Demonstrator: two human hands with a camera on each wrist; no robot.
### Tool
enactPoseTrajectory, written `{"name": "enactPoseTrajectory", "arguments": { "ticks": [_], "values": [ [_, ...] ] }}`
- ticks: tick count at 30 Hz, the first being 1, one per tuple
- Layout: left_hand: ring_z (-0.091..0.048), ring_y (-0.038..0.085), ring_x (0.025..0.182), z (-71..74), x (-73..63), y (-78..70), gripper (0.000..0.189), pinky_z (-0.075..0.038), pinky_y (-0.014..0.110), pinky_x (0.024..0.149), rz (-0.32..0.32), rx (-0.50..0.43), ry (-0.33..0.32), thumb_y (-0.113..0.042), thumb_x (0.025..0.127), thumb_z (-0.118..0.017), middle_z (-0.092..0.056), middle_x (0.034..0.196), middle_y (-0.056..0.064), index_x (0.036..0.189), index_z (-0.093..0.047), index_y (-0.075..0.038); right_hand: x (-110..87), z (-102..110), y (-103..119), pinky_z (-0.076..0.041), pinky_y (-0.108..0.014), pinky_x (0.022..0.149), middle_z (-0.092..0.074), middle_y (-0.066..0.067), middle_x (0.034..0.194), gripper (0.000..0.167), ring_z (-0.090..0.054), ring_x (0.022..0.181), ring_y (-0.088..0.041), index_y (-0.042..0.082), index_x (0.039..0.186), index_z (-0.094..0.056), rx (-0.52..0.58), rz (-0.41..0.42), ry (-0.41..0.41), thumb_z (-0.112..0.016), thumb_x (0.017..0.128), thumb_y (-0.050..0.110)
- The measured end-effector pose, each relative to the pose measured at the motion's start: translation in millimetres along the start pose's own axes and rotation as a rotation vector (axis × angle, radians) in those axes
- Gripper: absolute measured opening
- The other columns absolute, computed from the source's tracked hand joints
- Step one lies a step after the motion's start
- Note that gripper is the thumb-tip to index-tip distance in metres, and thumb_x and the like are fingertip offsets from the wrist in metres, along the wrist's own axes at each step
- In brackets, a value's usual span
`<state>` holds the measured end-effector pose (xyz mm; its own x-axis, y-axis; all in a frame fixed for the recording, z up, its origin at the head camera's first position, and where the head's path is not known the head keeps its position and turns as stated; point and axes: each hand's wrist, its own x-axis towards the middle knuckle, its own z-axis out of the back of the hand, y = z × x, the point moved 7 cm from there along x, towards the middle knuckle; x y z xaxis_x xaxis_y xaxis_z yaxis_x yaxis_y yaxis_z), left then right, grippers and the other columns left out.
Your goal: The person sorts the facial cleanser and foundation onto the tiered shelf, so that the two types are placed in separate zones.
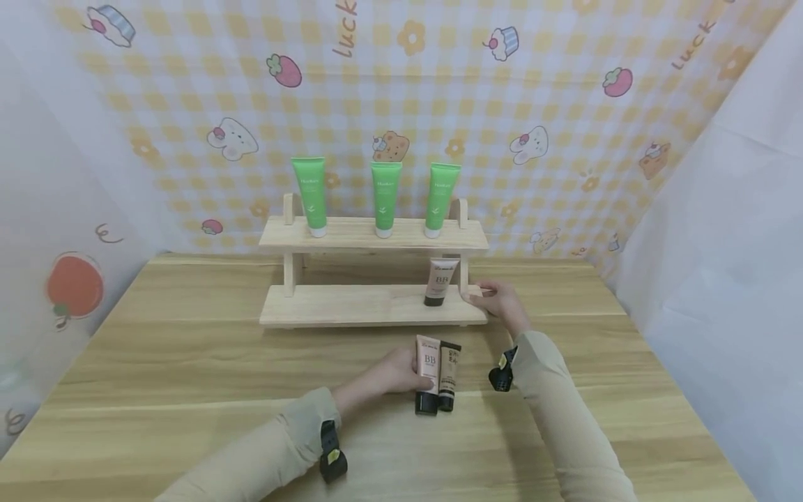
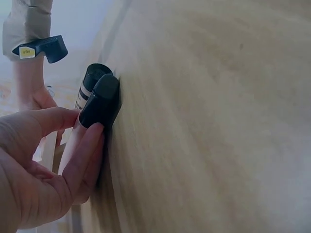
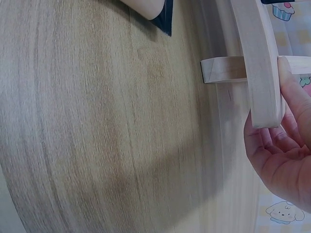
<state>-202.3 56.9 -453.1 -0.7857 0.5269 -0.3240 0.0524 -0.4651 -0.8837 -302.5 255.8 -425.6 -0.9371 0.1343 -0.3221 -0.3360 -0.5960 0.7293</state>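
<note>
My left hand [image 1: 398, 371] pinches a pink BB cream tube [image 1: 429, 354] with a black cap, low over the table. In the left wrist view, thumb and finger hold it just by its black cap [image 2: 99, 101]. Right alongside lies a beige tube [image 1: 448, 369] with black ends. With my right hand [image 1: 500, 307] I grip the right end of the wooden shelf's lower board [image 1: 339, 304]; the right wrist view shows fingers around the board end [image 3: 264, 92]. Another pink BB cream tube [image 1: 441, 280] stands on that board, cap down, near the right upright.
Three green tubes [image 1: 385, 195] stand cap down, spaced along the upper board [image 1: 345, 233]. The shelf sits at the back of the wooden table [image 1: 207, 369], before a checked curtain [image 1: 351, 104]. White cloth [image 1: 721, 230] hangs at the right side.
</note>
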Motion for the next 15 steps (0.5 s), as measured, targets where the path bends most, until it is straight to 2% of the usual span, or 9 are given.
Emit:
{"name": "enactPoseTrajectory", "arguments": {
  "ticks": [5,9,15],
  "values": [
    [-0.06,0.015,0.059,1.0,-4.8,3.7,0.019,-0.055,0.026,0.054,0.023,-0.005,-0.007,-0.006,0.076,-0.069,-0.066,0.076,0.012,0.091,-0.063,0.004,0.3,0.5,-0.6,-0.043,-0.041,0.1,-0.049,-0.027,0.129,0.062,-0.052,0.115,-0.036,0.001,0.132,-0.044,0.005,-0.001,-0.007,-0.065,0.083,0.032],
    [-0.058,0.014,0.059,2.5,-7.1,5.3,0.018,-0.052,0.025,0.053,0.006,0.028,-0.031,-0.007,0.077,-0.069,-0.066,0.072,0.011,0.088,-0.06,0.003,-0.1,0.1,-0.6,-0.043,-0.042,0.1,-0.049,-0.027,0.129,0.062,-0.051,0.116,-0.037,0.002,0.132,-0.045,0.004,0.003,-0.008,-0.066,0.083,0.033],
    [-0.059,0.017,0.068,6.7,-9.5,2.2,0.031,-0.052,0.026,0.062,-0.029,0.017,-0.06,-0.006,0.074,-0.071,-0.064,0.078,0.012,0.098,-0.053,0.004,-1.3,-1.0,0.7,-0.038,-0.045,0.104,-0.045,-0.026,0.133,0.062,-0.044,0.122,-0.038,0.003,0.134,-0.043,-0.016,0.004,0.022,-0.064,0.084,0.034]
  ]
}}
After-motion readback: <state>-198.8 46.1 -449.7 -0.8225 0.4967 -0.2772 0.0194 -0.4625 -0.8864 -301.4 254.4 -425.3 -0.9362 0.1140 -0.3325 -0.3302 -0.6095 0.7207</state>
